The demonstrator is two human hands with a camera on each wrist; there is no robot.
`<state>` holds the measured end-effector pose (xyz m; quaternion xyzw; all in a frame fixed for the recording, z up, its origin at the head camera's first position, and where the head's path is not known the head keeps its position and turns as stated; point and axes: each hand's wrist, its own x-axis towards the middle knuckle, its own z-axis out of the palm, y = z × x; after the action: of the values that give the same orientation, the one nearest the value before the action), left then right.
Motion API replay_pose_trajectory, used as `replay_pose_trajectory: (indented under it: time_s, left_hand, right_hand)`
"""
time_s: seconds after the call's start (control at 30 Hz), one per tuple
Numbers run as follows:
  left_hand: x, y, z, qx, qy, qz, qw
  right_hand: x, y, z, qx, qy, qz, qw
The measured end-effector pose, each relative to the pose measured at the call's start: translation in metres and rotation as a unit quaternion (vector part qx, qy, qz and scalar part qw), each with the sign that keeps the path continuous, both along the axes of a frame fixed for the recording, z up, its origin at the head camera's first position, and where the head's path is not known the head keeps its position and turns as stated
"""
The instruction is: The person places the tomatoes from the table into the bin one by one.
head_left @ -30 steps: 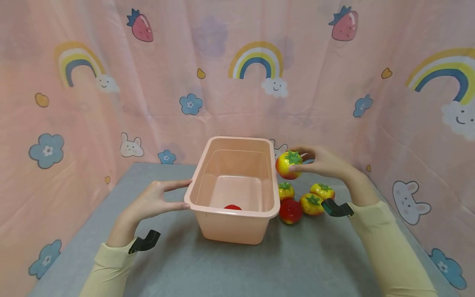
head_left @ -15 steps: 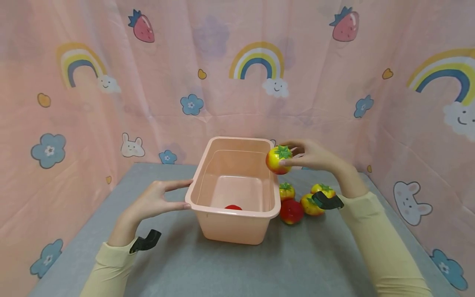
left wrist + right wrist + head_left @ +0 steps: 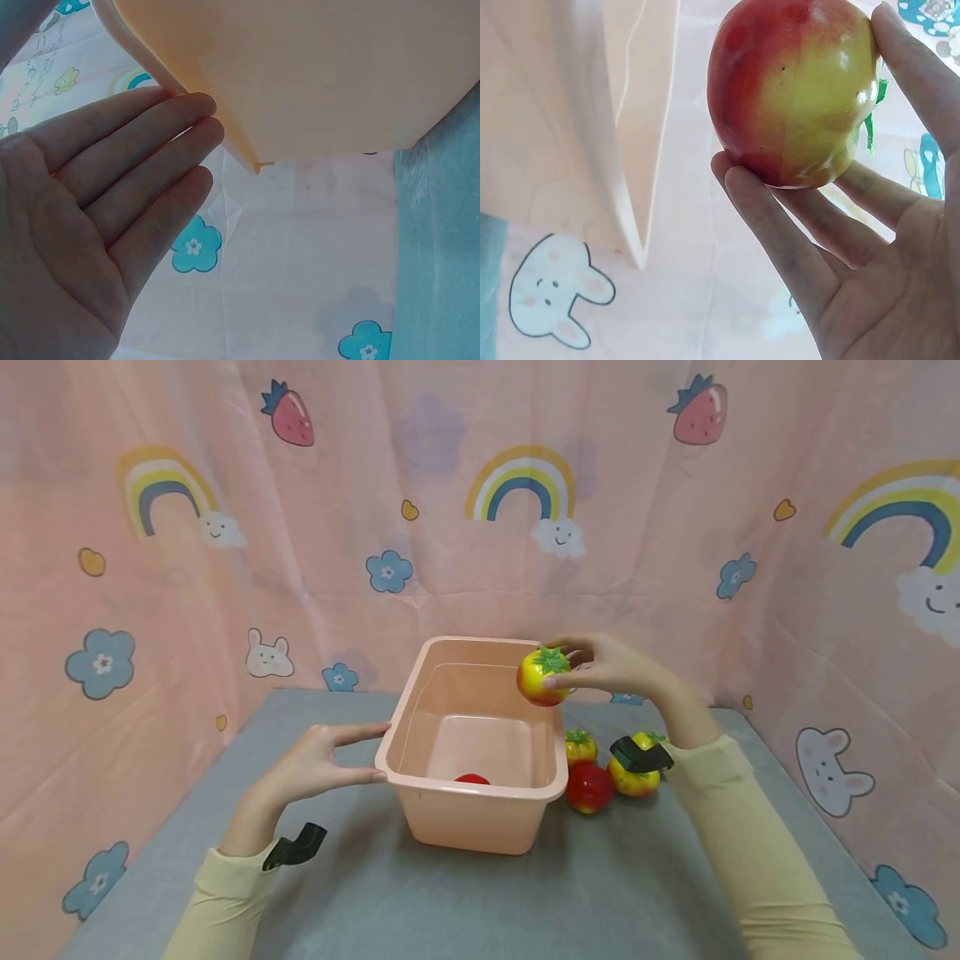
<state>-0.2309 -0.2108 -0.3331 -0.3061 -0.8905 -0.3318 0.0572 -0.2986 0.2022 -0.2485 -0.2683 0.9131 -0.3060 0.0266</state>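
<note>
Head view shows the right hand [image 3: 611, 667] pinching a yellow-red plastic tomato [image 3: 542, 677] above the peach plastic bin [image 3: 471, 814]; the left hand [image 3: 315, 767], fingers straight, touches its rim.

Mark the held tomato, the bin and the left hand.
held tomato [image 3: 538, 677], head view, its yellow-red side.
pink plastic bin [image 3: 468, 820], head view, its near outer wall.
left hand [image 3: 311, 768], head view, the back of the hand.

You will find no legible text, label, brand, number or sign here: the pink curtain [image 3: 480, 560] carries only printed pictures, and the bin [image 3: 474, 827] is unmarked.
</note>
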Motion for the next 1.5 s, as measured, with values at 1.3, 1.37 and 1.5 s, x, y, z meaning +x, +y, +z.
replay_pose_trajectory:
  time_s: [1.3,1.37,1.5]
  left_hand:
    - [0.000,0.000,0.000,0.002,-0.003,0.000,1.0000]
    - [0.000,0.000,0.000,0.002,-0.002,0.001,1.0000]
    - [0.000,0.000,0.000,0.001,0.000,0.002,1.0000]
  right_hand:
    - [-0.009,-0.057,-0.002,0.021,-0.017,0.072,0.997]
    - [-0.009,-0.056,-0.003,0.013,-0.018,0.072,0.997]
    - [-0.010,-0.053,-0.004,0.002,-0.019,0.066,0.998]
